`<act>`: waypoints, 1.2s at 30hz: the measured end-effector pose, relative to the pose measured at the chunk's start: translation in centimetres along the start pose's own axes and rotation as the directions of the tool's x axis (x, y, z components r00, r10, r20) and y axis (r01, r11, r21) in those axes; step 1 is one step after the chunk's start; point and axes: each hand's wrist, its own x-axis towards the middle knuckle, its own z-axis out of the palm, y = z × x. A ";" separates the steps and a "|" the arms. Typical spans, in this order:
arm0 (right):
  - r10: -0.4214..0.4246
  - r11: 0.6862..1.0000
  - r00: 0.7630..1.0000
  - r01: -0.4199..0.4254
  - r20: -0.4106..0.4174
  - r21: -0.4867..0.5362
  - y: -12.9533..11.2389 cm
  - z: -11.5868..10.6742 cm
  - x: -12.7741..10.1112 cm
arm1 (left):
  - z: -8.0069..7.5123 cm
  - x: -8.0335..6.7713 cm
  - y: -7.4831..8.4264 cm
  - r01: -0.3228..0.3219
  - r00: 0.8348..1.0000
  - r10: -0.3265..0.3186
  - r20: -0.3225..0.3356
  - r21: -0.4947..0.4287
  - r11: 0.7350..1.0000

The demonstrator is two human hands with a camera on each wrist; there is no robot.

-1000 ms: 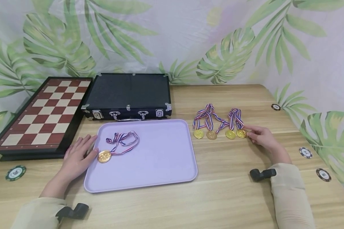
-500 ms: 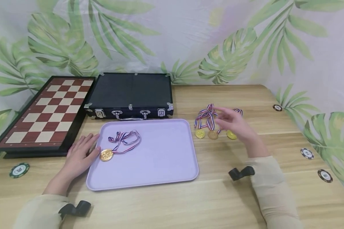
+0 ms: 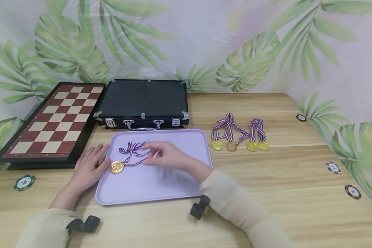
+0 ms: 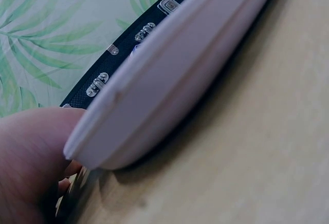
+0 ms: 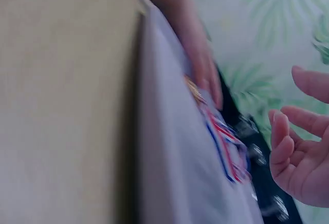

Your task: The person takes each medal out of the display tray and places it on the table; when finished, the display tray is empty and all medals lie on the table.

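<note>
Head view — right hand [image 3: 165, 155] hovers slack over the ribbon [image 3: 133, 150] mid-frame; left hand [image 3: 89, 167] rests flat on the tray [image 3: 161, 186] edge.

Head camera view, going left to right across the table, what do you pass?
Green poker chip → chessboard → left hand → medal on the tray → right hand → four medals → poker chips near the right edge.
</note>
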 end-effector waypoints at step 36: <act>0.135 0.754 0.970 -0.234 -0.204 -0.614 0.8 8.6 4.5 | 0.0 0.1 0.0 -0.009 1.000 0.009 -0.006 0.011 1.000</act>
